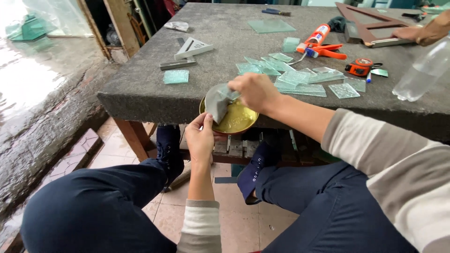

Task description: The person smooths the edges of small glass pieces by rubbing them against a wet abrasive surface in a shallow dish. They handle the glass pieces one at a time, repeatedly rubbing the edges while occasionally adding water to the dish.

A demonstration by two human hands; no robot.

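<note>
1. While the person sits at the edge of the grey worktop (154, 89), the left hand (200, 139) grips the near rim of a shallow brass-coloured dish (239, 119), thumb over the edge and fingers under it.
2. The dish is held in the air just below and in front of the worktop edge, above the person's knees, tilted slightly towards the camera.
3. The right hand (255, 91) is closed on a piece of pale glass (228, 93) wrapped partly in a grey cloth (215, 103); cloth and glass sit over the far left part of the dish, the cloth hanging down into it.
4. Handling judgement: the dish looks stiff, light and smooth, so a rim pinch suits it. The glass is probably brittle with sharp edges; the cloth serves as padding, and the flat faces are the safer hold.
5. The cloth is soft and limp and follows the fingers.
6. Nearby on the worktop lie many more glass pieces (300, 79), an orange sealant gun (318, 44), a tape measure (360, 67) and a clear plastic bottle (422, 72).
7. Another person's hand (419, 33) rests on a wooden frame (363, 26) at the far right.
</note>
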